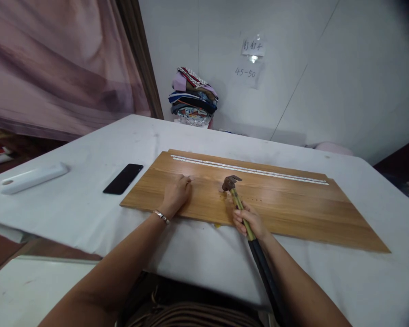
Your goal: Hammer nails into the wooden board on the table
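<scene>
My right hand [248, 220] is wrapped round the handle of a claw hammer [239, 203], whose rusty head hovers over or near a wooden board [293, 209]. The dark lower part of the handle runs back along my right forearm. On the left part of the board rests my left hand [177, 193], its fingers pinched on a thin nail [192, 180] that sticks out to the right. A row of small dark dots [256, 199], nails or holes, marks the wood right of the hammer. Two white measuring strips [248, 170] lie along the board's far side.
The board lies on a white-covered table [88, 145]. Left of it are a black phone [123, 179] and a white plastic handle-like object [34, 177]. Folded clothes [193, 97] are stacked by the wall behind. A pink curtain [61, 59] hangs at the left.
</scene>
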Available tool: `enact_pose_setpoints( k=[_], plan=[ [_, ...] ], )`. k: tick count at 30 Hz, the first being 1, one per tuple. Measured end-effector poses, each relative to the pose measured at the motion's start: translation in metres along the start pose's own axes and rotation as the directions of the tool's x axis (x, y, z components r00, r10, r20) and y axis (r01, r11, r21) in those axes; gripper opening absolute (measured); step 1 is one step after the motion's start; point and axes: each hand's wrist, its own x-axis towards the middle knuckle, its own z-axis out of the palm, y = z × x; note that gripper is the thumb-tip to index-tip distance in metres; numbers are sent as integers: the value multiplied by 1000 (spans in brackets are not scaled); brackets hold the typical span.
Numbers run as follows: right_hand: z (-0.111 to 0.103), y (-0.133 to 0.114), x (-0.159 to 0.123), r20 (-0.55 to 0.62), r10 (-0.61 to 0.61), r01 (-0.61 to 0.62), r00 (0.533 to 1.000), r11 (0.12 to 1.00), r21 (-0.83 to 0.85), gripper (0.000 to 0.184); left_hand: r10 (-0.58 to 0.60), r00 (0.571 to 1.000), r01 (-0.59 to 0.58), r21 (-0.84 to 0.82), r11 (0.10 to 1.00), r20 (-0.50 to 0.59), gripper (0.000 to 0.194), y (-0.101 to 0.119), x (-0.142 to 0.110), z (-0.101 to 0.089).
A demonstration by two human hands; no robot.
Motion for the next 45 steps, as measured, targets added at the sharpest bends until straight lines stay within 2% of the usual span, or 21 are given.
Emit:
enact_pose_setpoints(
  k=[5,10,15,23,29,36,45],
  plan=[
    [-3,5,-1,-5,8,-8,1000,1000,-8,44,128,991,-128,-28,991,31,25,2,-9,10],
    [-5,8,-2,-15,-19,19,1000,1000,21,46,170,985,-168,-81,983,22,24,11,-28,16],
    [0,2,-3,-1,-9,9,1000,1000,20,47,123,992,-124,-122,985,-12,20,15,-36,13],
    [6,-1,-1,-4,10,-10,1000,1000,26,48,48,998,-41,-150,988,42,18,19,-33,3],
    [5,-2,-3,2,-30,30,1000,998,50,45,71,997,-65,-163,984,33,18,16,-33,7],
    [5,-1,-1,-6,13,-13,1000,1000,24,46,77,997,-74,-160,984,14,19,15,-33,9],
    [3,1,-1,15,-16,16,1000,999,29,46,87,996,-85,-151,985,10,19,15,-32,9]
  ],
)
